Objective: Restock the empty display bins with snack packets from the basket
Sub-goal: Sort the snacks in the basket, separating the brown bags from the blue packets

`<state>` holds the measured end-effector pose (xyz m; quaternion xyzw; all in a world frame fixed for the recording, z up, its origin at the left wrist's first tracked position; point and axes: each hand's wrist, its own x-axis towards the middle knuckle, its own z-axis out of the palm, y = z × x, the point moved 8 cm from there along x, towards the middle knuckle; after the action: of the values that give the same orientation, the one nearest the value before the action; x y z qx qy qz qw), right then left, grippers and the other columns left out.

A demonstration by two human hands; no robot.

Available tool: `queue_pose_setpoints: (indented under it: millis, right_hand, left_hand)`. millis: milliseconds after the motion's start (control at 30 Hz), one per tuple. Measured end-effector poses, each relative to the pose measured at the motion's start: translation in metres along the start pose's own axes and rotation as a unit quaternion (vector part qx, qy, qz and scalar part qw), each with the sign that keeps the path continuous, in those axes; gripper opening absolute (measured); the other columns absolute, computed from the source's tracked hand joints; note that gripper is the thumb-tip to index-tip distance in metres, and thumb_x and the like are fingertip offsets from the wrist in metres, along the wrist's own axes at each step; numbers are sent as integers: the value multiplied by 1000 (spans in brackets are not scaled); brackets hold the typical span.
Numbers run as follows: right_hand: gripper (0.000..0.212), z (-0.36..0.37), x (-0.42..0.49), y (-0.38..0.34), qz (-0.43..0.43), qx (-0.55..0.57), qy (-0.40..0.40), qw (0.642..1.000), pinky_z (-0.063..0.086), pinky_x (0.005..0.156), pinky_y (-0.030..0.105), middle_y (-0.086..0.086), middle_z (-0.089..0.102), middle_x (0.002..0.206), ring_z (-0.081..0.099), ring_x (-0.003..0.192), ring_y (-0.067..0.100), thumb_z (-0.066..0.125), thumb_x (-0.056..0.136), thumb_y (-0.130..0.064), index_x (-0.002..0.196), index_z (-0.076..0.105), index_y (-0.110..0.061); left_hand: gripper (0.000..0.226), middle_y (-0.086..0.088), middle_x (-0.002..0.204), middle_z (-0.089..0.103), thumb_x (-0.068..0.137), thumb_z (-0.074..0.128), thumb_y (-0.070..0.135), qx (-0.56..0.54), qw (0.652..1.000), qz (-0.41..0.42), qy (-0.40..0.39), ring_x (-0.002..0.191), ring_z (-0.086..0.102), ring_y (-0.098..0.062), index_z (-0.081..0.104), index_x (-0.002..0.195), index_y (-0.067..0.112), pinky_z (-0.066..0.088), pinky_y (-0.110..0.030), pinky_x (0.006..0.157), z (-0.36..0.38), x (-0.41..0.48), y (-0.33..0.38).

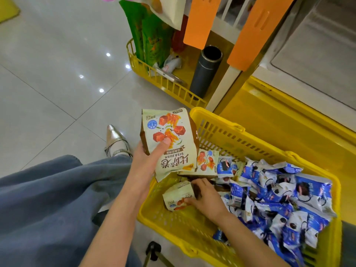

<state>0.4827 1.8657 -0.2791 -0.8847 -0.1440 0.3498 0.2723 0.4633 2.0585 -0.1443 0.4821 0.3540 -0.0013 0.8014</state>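
**Pick-up stage of restocking.** The left hand [146,160] holds a cream packet [173,139] upright over the near-left corner of the yellow basket [217,120]. Its grip is closed on the packet, with the thumb across the printed face and the fingers behind. This hold keeps the packet clear of the basket while the other hand works.

The right hand [208,199] is inside the basket, just below and right of the left grip. Its own grip pinches a second cream packet [176,197] at one end, judged ready to be lifted out.

A third cream packet [207,160] leans just beyond the right grip, and blue packets [279,189] are heaped farther right.

Beyond the left grip stand a low yellow rack [167,87], a dark flask [206,72], green bags [152,35] and orange panels [200,22]. The pale compartment [308,54], up and right of both grips, may be an empty bin, but the oblique view leaves this uncertain. The basket's far wall lies between the grips and that compartment.
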Motion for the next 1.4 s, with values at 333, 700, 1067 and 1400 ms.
queue_pose_setpoints:
  millis: [333, 700, 1067, 1400]
  right_hand:
    - [58, 2, 8, -10, -9, -19, -7, 1000, 51, 83, 27, -8, 63, 114, 61, 103, 13, 70, 73, -53, 120, 49, -27]
    - [49, -40, -16, -16, 36, -102, 228, 968, 26, 41, 22, -11, 46, 49, 57, 51, 17, 43, 78, -71, 69, 49, -24]
    - [41, -2, 5, 42, 201, 66, 44, 976, 49, 74, 35, 7, 66, 90, 61, 84, 23, 48, 90, -53, 89, 52, -13]
    - [60, -65, -42, -53, 29, 425, 65, 902, 51, 90, 25, -11, 61, 122, 59, 112, 6, 37, 82, -66, 131, 46, -31]
  left_hand:
    - [62, 0, 98, 73, 59, 73, 41, 26, 1000, -4, -5, 87, 71, -19, 55, 116, 23, 59, -35, 69, 5, 3, -4]
    - [68, 0, 105, 71, 58, 74, 42, 41, 999, -5, 5, 90, 70, -20, 52, 120, 23, 57, -42, 78, 4, 3, -4]
    - [70, -2, 107, 70, 58, 73, 41, 75, 997, -7, 12, 90, 70, -20, 51, 122, 22, 57, -45, 80, 6, 3, -9]
    - [47, 15, 98, 64, 79, 65, 43, 257, 964, 49, -43, 78, 67, 1, 43, 116, 27, 54, -17, 60, 22, 1, -20]
